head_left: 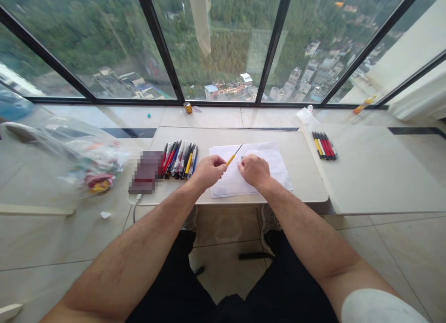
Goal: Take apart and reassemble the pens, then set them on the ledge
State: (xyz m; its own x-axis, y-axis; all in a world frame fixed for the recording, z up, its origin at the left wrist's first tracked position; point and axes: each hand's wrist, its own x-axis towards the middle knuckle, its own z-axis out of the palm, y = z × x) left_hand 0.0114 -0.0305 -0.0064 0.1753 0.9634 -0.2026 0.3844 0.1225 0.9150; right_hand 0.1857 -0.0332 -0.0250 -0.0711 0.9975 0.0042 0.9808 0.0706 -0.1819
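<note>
My left hand [208, 171] is closed around a yellow pen [232, 157] whose thin dark tip points up and to the right. Close beside it, my right hand [255, 171] is curled shut over the white paper sheets [275, 167], with a small dark piece showing at its fingertips. Both hands hover above the middle of a small beige table [299, 151]. A row of several pens [179, 158] in red, blue, black and yellow lies just left of my left hand.
A blurred dark block [145, 172] sits left of the pens. A second group of pens [324, 145] lies on a board to the right. A clear plastic bag [90, 158] with colourful contents rests on the floor at left. Large windows stand directly behind the table.
</note>
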